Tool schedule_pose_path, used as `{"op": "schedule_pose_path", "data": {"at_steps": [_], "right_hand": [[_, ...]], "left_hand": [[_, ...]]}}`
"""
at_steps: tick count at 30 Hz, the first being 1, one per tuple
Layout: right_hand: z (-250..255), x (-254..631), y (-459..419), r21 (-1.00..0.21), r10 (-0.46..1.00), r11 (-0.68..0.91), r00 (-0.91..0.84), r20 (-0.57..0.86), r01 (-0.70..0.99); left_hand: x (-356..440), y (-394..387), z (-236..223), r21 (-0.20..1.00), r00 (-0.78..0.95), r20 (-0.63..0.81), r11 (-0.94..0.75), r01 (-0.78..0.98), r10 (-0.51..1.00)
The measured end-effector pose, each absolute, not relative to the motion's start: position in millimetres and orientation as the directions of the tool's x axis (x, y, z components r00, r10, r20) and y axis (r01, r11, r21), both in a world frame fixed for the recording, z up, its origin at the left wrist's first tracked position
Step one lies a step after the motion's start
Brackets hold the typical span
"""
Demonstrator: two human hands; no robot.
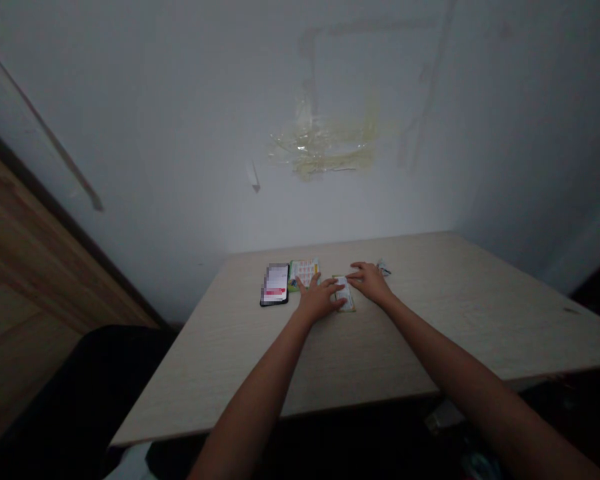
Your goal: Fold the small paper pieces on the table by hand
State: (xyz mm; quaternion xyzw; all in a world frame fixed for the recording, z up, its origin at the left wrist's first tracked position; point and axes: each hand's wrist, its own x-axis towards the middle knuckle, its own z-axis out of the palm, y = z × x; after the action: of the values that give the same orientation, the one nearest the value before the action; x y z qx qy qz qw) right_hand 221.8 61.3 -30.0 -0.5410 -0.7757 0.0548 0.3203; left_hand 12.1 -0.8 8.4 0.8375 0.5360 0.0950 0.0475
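A small printed paper card [347,301] with a yellow-green edge lies on the table between my two hands. My left hand [319,301] is spread out, its fingers apart, with some fingertips resting over the card's left side. At the upper right corner of the card, the thumb and a finger of my right hand [371,281] come together, while another finger stretches out above them. Behind my left hand is a colourful printed packet or sheet [304,272], green at its edges and partly covered by the fingers.
A phone [275,285] with a lit screen lies left of the printed sheet. Just beyond my right hand is a small crumpled wrapper [384,268]. The pale wooden table [420,347] meets a wall [180,133] with old tape [325,153]. Dark objects stand below the front edge.
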Motion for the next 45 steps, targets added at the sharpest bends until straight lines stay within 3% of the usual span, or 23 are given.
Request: {"op": "schedule_pose_path", "data": {"at_steps": [18,27,45], "right_hand": [[-31.9,229.5,66.4,-0.408,0.875,0.448,-0.296,0.383,0.796],[-34.9,235.6,60.5,-0.549,0.881,0.463,-0.298,0.366,0.696],[-42.2,247.7,59.2,-0.565,0.838,0.545,-0.421,0.347,0.620]], "left_hand": [[10.1,2.8,8.9,0.227,0.403,0.081,-0.410,0.883,0.912],[8.1,5.5,5.1,0.207,0.412,0.079,-0.419,0.884,0.908],[8.8,3.4,2.6,0.166,0.404,0.083,-0.412,0.896,0.911]]}}
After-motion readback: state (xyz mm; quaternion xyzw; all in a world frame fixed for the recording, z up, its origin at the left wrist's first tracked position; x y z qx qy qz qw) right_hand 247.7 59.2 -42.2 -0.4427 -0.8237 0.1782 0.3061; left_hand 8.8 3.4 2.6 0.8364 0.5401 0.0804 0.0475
